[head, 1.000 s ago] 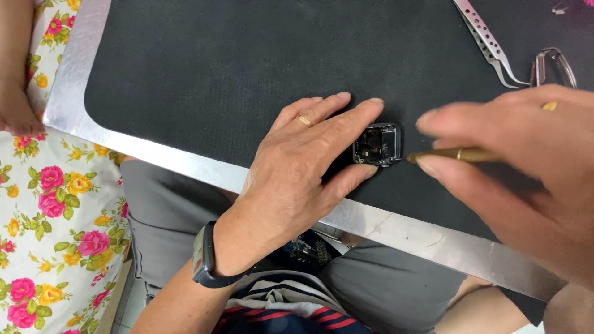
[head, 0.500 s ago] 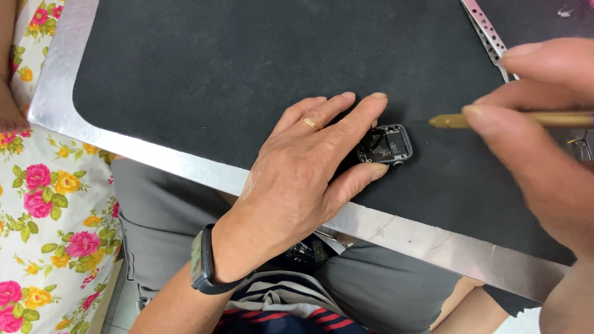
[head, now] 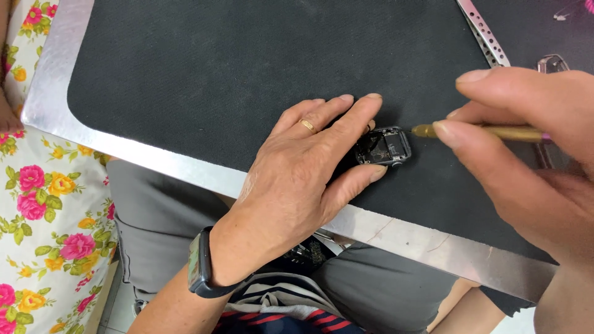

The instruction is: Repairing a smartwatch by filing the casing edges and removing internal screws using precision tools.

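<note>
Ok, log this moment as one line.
left hand: pins small black square casing | right hand: holds brass-coloured fine-tipped tool, tip at casing

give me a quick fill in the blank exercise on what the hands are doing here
1. The left hand steadies a small square casing between its ____ and forefinger.
2. The right hand holds a thin ____-coloured tool with its tip at the casing's right edge.
3. The casing lies on a ____ mat with a metal border.
4. A dark band sits on the left ____.

Missing words: thumb; gold; black; wrist
</note>
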